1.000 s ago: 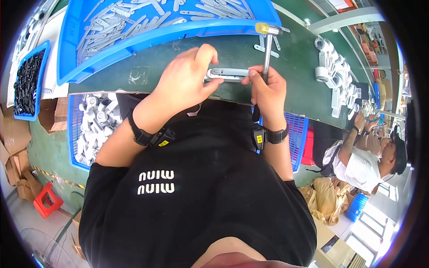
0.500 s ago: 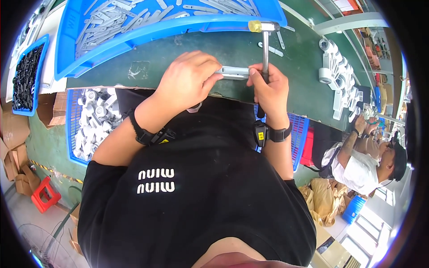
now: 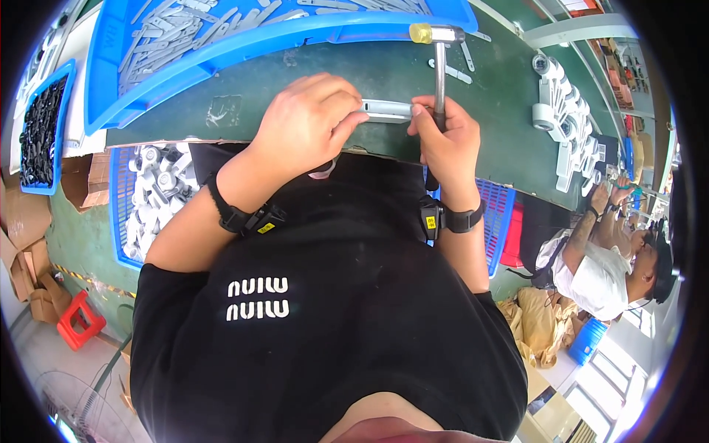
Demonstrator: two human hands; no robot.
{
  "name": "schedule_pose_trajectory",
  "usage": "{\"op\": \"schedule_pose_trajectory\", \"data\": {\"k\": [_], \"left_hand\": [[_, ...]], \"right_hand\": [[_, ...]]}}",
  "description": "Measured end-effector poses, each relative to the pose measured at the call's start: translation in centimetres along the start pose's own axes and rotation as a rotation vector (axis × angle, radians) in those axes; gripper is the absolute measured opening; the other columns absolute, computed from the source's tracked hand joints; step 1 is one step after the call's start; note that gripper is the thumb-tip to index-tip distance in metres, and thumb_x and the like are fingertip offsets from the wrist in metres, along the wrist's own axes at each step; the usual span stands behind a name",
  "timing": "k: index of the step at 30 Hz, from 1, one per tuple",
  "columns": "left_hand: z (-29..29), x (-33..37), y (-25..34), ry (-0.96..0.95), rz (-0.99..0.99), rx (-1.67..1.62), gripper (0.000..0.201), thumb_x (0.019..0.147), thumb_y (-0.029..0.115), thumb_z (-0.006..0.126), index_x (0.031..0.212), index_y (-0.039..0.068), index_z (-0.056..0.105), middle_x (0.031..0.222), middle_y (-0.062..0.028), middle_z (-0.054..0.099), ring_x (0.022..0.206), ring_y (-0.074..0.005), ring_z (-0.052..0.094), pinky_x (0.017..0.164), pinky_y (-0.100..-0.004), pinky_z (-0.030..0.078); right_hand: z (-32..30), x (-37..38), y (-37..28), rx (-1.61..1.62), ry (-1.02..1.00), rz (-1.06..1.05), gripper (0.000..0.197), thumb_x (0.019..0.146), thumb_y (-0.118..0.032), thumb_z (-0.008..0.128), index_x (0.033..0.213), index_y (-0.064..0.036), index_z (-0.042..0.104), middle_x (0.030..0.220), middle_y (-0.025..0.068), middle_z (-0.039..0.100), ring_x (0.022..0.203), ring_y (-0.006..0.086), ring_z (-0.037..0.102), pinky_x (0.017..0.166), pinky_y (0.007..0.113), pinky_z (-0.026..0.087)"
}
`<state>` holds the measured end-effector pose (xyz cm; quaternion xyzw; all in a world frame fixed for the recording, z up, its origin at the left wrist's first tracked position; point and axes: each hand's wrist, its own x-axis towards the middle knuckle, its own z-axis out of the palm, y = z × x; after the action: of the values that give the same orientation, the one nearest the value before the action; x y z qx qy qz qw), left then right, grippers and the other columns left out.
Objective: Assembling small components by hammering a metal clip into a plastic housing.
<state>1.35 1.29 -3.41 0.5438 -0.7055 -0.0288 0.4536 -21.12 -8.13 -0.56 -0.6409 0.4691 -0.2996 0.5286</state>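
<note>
Metal bracket [image 3: 388,111] pinched on green workbench [image 3: 310,81], blue tray [image 3: 244,37] behind, cluttered workshop

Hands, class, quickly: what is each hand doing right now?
Left hand: closed on one end of a flat metal part, pressing it onto the green table.
Right hand: closed around the handle of a hammer.
</note>
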Motion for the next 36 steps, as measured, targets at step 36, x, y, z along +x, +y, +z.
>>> {"op": "schedule_pose_trajectory", "data": {"k": [36], "left_hand": [[2.4, 1.2, 1.6, -0.089, 0.094, 0.330, 0.010, 0.088, 0.010, 0.081, 0.095, 0.004, 0.076, 0.094, -0.0022, 0.069, 0.087, -0.0223, 0.072, 0.068, -0.0372, 0.059]], "right_hand": [[-1.8, -2.6, 2.8, -0.210, 0.080, -0.171, 0.029, 0.106, -0.015, 0.073, 0.131, -0.0009, 0.076, 0.075, -0.0004, 0.067, 0.063, 0.0063, 0.054, 0.059, 0.026, 0.045]]}}
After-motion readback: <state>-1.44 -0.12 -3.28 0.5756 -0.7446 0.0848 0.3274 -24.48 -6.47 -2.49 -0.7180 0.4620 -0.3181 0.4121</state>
